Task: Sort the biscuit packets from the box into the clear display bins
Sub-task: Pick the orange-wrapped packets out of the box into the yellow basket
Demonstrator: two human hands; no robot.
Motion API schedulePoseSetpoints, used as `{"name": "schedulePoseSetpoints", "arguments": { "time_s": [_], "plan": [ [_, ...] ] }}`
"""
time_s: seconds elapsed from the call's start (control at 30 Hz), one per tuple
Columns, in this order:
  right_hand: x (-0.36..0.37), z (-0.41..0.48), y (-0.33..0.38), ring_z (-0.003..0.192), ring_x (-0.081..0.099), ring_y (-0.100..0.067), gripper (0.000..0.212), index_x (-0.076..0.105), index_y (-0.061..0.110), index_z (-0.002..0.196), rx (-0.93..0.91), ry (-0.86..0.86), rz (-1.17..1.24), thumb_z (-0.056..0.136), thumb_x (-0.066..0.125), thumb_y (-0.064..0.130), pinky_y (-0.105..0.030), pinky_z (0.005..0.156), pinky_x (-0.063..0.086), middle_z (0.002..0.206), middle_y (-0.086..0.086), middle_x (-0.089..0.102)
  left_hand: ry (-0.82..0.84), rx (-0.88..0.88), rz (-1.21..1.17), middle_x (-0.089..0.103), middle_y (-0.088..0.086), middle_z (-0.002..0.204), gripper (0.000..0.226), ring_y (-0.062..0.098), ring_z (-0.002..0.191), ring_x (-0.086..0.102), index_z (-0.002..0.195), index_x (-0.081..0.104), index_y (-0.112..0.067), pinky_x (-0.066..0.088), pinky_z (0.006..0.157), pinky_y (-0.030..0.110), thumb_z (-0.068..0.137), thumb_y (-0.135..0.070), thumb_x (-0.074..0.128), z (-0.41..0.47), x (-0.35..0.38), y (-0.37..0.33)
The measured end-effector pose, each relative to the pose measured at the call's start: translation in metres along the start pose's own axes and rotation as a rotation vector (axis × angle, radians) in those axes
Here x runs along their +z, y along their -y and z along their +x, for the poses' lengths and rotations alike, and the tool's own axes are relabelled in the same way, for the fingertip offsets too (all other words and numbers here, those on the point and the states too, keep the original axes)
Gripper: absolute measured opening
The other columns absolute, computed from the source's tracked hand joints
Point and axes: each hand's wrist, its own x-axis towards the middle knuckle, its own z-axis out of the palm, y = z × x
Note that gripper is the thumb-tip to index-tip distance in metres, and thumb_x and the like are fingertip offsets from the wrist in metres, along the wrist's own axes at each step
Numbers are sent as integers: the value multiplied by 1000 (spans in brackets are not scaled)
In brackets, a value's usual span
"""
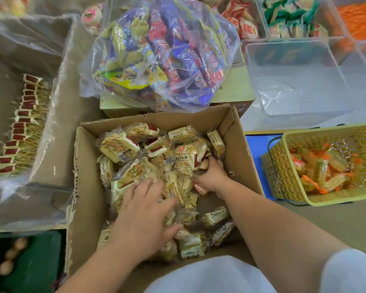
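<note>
An open cardboard box in front of me holds several cream-and-red biscuit packets in a loose heap. My left hand lies spread over the near packets, fingers curling into the pile. My right hand is dug into the heap by the box's right wall, its fingers curled round packets and partly hidden among them. An empty clear display bin stands at the upper right. At the left, a plastic-lined box holds a neat row of the same packets.
A clear bag of purple, red and yellow snack packets sits on a closed carton behind the box. A yellow basket with orange packets stands at the right. Further bins of snacks line the back.
</note>
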Motion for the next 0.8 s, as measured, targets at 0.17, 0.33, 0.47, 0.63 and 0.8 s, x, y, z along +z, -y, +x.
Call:
{"name": "schedulePoseSetpoints", "arguments": {
  "time_s": [0.17,0.33,0.47,0.63,0.8],
  "plan": [
    [9,-11,11,109,62,-26,54,45,28,139,179,168,490,90,67,39,-47,88,58,138,-3,48,-34,8,-67,67,2,123,49,34,123,60,109,75,-35,51,101,57,71,-65,79,-23,6,6],
    [13,-21,24,99,70,-27,54,54,28,132,273,288,748,84,66,50,-39,68,60,117,-6,70,-111,-14,-223,67,-6,116,35,26,116,61,97,76,-32,52,95,52,73,-56,83,-24,4,10],
    [15,-29,34,99,72,-29,50,60,25,123,281,373,899,77,72,42,-42,67,61,107,-8,76,-233,-58,-402,58,-12,115,38,14,109,56,107,67,-29,47,95,40,82,-58,66,-7,-10,13],
    [19,-37,39,94,72,-24,41,60,20,123,198,429,866,84,74,17,-33,61,59,107,-7,74,-227,-183,-426,49,-13,126,54,12,121,44,127,58,-31,38,99,34,84,-64,56,43,-33,26],
    [17,-51,39,90,75,-23,32,66,20,108,118,370,774,79,76,9,-38,77,63,96,-5,78,-14,-286,-364,43,2,154,79,26,138,44,152,43,-24,41,110,43,87,-64,65,101,-29,34]
  ]
}}
